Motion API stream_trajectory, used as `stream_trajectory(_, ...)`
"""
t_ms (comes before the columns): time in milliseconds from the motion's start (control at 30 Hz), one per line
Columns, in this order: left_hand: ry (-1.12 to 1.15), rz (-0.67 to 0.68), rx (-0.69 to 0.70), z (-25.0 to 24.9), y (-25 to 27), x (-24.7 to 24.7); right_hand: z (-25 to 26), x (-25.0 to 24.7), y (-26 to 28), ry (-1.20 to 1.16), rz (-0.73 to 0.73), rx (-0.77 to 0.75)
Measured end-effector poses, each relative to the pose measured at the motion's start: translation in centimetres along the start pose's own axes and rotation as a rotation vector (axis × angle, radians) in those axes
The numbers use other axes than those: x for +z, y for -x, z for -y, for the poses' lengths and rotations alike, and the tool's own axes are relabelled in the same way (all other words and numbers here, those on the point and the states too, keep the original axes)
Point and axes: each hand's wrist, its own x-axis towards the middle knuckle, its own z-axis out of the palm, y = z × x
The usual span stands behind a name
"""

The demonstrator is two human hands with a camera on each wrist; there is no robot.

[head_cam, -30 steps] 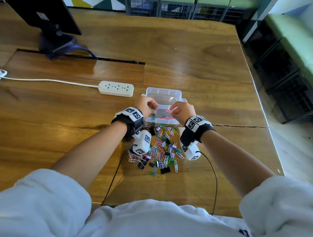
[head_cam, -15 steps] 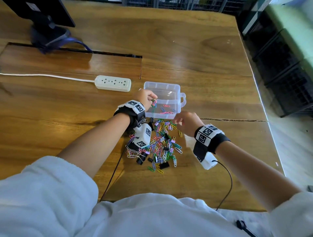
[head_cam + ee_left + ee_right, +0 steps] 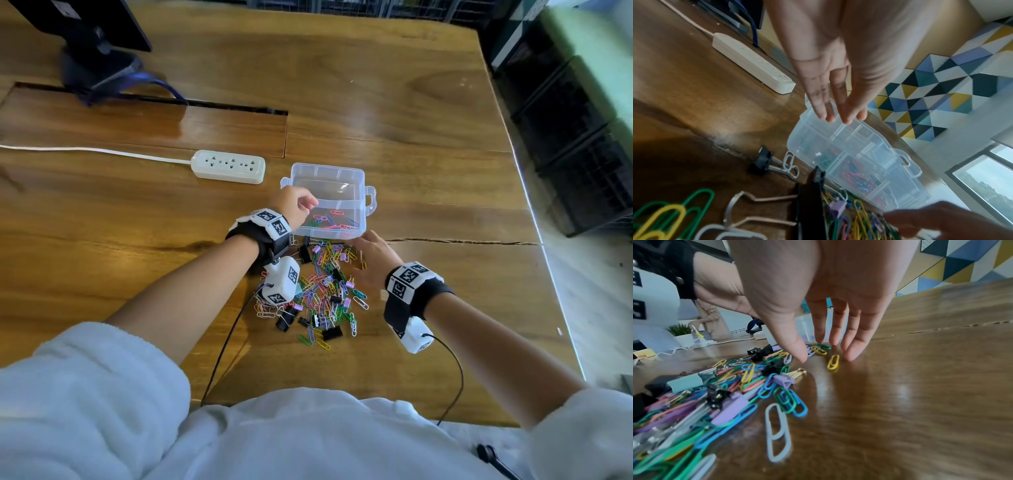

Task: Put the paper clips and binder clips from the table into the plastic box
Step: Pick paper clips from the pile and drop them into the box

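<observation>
Paper clips [image 3: 322, 291] and binder clips [image 3: 331, 332] lie heaped on the table [image 3: 428, 130] just in front of the plastic box [image 3: 356, 178], whose near compartment already holds a few. The left hand [image 3: 294, 209] hovers over the box with fingers straight and empty. The right hand [image 3: 818, 293], fingers spread and holding nothing, reaches down at a lone yellow clip [image 3: 833, 362]. Best to pin it with a fingertip, slide it against the thumb, then pinch and lift.

Monitor [image 3: 78, 24] cropped; plastic box [image 3: 805, 327] mostly hidden.
</observation>
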Motion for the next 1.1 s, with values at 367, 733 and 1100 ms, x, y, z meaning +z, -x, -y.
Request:
stream_trajectory(367, -0.517, 0.308, 0.217, 0.1, 4.5, 2.6, 1.1, 0.0, -0.6, -0.002, 0.009, 0.016)
stream_trajectory(733, -0.522, 0.268, 0.146, 1.9, 5.3, 1.8, 0.8, -0.9, 0.0, -0.058, -0.02, 0.084)
stream_trajectory(1100, -0.648, 0.313, 0.051, 2.5, 5.7, 0.5, 0.2, -1.5, 0.2, -0.065, 0.012, 0.132)
